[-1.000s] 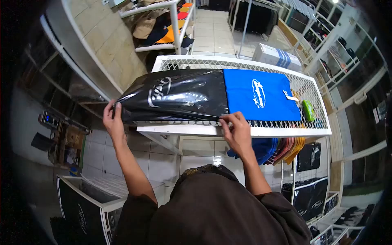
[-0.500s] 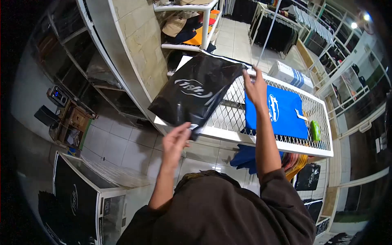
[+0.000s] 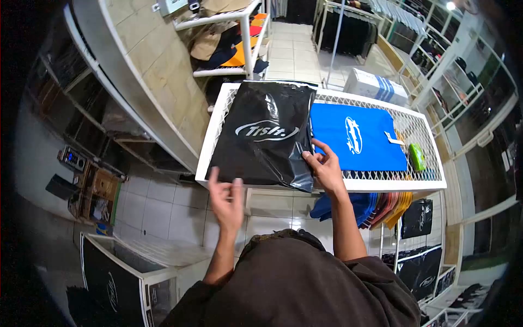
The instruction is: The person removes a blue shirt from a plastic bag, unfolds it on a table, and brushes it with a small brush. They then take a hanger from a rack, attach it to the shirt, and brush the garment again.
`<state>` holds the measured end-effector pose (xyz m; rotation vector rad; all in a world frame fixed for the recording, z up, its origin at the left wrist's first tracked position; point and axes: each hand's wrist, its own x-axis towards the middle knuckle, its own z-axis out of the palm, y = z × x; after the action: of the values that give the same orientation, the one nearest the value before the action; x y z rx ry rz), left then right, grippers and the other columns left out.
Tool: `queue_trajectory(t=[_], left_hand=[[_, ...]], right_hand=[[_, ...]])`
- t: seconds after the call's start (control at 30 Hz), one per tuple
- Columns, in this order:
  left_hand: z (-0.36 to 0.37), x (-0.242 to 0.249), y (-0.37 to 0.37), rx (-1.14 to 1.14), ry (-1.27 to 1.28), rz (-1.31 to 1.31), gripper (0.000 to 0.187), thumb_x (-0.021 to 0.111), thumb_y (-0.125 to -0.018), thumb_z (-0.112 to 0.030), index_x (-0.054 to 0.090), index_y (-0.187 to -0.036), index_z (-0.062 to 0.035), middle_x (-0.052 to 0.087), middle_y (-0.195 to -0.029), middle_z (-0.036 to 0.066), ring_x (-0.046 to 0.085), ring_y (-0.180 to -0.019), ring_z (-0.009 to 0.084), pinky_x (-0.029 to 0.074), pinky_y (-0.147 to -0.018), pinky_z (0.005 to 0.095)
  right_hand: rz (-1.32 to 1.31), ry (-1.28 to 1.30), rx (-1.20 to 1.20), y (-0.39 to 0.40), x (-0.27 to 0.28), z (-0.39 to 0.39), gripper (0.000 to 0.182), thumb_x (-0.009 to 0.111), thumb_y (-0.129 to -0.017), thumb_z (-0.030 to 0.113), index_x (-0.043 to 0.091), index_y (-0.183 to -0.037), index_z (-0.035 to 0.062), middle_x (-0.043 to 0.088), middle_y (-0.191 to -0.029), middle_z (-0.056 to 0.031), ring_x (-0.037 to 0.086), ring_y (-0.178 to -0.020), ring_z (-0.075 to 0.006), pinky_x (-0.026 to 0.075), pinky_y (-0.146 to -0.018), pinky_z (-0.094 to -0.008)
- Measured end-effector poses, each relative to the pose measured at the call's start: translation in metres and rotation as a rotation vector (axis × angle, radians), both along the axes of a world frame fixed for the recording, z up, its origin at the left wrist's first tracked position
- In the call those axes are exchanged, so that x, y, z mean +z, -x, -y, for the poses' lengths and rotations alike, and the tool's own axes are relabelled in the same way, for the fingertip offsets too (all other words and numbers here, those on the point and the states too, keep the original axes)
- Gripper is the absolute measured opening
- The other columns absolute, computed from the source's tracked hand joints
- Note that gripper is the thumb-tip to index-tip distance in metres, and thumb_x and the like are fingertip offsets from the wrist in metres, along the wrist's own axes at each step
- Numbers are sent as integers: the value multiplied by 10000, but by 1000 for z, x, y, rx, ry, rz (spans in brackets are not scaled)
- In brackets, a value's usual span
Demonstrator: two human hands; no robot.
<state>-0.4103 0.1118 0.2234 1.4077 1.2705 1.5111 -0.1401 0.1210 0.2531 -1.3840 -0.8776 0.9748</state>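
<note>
A black plastic bag [image 3: 256, 152] with a white printed logo lies flat across the left part of the white mesh-topped table. Its lower right corner is creased and hangs slightly over the front edge. My left hand [image 3: 226, 203] is at the bag's lower left edge, fingers apart, holding nothing. At the right edge of the bag, the thumb and forefinger of my right hand [image 3: 326, 169] pinch the plastic. A folded blue T-shirt [image 3: 376, 139] with a white print and a white tag lies right beside the bag, partly behind my right hand.
A green packet [image 3: 417, 157] lies on the white table [image 3: 436, 177] near its right end. Behind stands a white box with blue stripes [image 3: 376, 86]. Shelves with caps [image 3: 218, 46] are at the back left; colourful clothes [image 3: 389, 207] hang below the table.
The bag, tilted and partly lifted before, now lies flatter and straighter on the table. My right hand has come down from its upper right corner to its right edge; my left hand has let go.
</note>
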Motion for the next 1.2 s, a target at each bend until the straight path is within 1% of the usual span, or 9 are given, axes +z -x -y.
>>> queue_trajectory(t=[0.1, 0.2, 0.33, 0.5, 0.6, 0.8, 0.93, 1.1, 1.2], left_hand=[[-14, 28, 23, 319, -188, -755, 387, 722, -949, -204, 660, -1292, -36, 617, -984, 112, 615, -901, 258, 522, -840, 403], [-27, 35, 15, 76, -331, -844, 332, 729, -920, -245, 734, -1199, -65, 653, -1289, 147, 558, -1240, 344, 367, -1113, 486], [-21, 20, 3, -93, -293, -884, 338, 739, -906, -280, 745, -1185, -90, 693, -1231, 110, 553, -1261, 342, 283, -1166, 555], [-1, 15, -4, -53, -359, -828, 368, 797, -849, -291, 756, -1151, -83, 705, -1145, 97, 592, -1191, 307, 285, -1153, 565], [-5, 20, -5, -131, -335, -787, 349, 789, -857, -243, 747, -1147, -53, 701, -1150, 116, 616, -1145, 326, 327, -1118, 547], [-44, 27, -23, -191, -349, -851, 431, 711, -922, -351, 716, -1235, -56, 639, -1335, 160, 537, -1310, 356, 306, -1156, 539], [-38, 20, -23, -222, -271, -911, 491, 683, -943, -392, 680, -1310, -65, 590, -1419, 182, 484, -1375, 370, 263, -1186, 559], [-28, 17, -26, -191, -310, -854, 446, 701, -932, -359, 702, -1270, -68, 615, -1388, 160, 501, -1355, 358, 287, -1167, 542], [-30, 11, -25, -208, -345, -809, 427, 722, -909, -334, 715, -1244, -70, 639, -1350, 142, 522, -1324, 346, 308, -1147, 523]], right_hand=[[356, -57, -83, -18, -13, 4, 466, 726, -933, 159, 596, -1344, -16, 714, -808, -86, 667, -705, -169, 520, -646, -329], [654, -5, -197, -16, 16, 7, 341, 611, -975, 119, 633, -1305, 35, 706, -828, -248, 700, -731, -385, 526, -657, -426], [804, -157, -405, -18, 43, 13, 343, 566, -982, 86, 587, -1322, 45, 670, -774, -259, 654, -642, -407, 476, -591, -474], [668, 150, -284, -70, 18, 0, 712, 761, -857, 349, 511, -1400, -37, 739, -895, -193, 730, -858, -361, 553, -818, -414], [682, 135, -284, -72, 23, -27, 693, 790, -822, 341, 561, -1365, -26, 754, -920, -180, 739, -870, -338, 561, -825, -401], [836, 170, -93, -78, 5, -62, 256, 732, -846, 248, 776, -926, 9, 753, -911, -208, 743, -889, -332, 568, -849, -422], [668, 220, -268, -91, 13, -54, 374, 653, -904, 329, 756, -998, -18, 732, -949, -260, 728, -916, -383, 557, -856, -450], [844, 227, -288, -103, -4, -71, 393, 656, -887, 348, 752, -1027, -6, 730, -969, -263, 723, -941, -383, 547, -891, -449], [847, 177, -198, -95, 8, -88, 348, 750, -840, 370, 778, -963, 46, 760, -899, -183, 742, -842, -290, 556, -774, -394]])
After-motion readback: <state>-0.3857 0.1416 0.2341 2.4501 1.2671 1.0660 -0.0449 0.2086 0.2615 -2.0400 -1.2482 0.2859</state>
